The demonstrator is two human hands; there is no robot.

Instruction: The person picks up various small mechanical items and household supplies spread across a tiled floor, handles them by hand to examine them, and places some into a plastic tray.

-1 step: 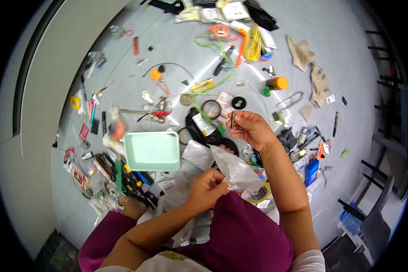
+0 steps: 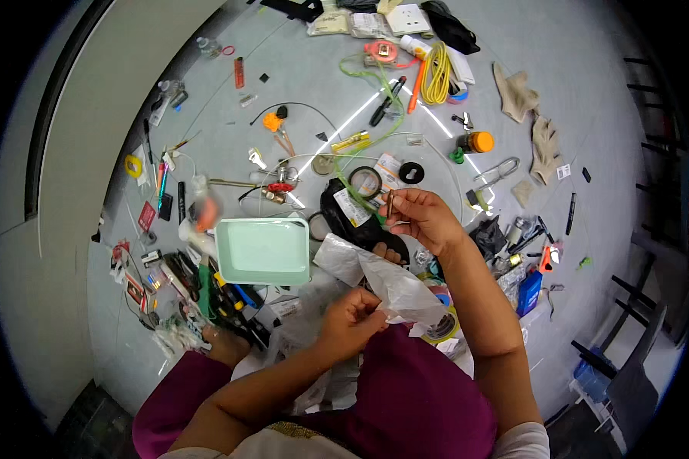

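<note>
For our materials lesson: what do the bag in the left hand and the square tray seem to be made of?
Bag: thin clear plastic film, judging by its crinkles and glossy translucence. Tray: probably moulded plastic, pale mint, smooth, rounded corners.

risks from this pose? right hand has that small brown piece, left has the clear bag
1. The right hand pinches the small brown piece only at its fingertips, above dense clutter; if dropped, it would likely be hard to find again.
2. The left hand grips the clear bag at one end only; the limp free end could sag and snag or sweep loose items below.
3. The mint tray sits close to the left forearm; a sideways move might nudge it.
</note>
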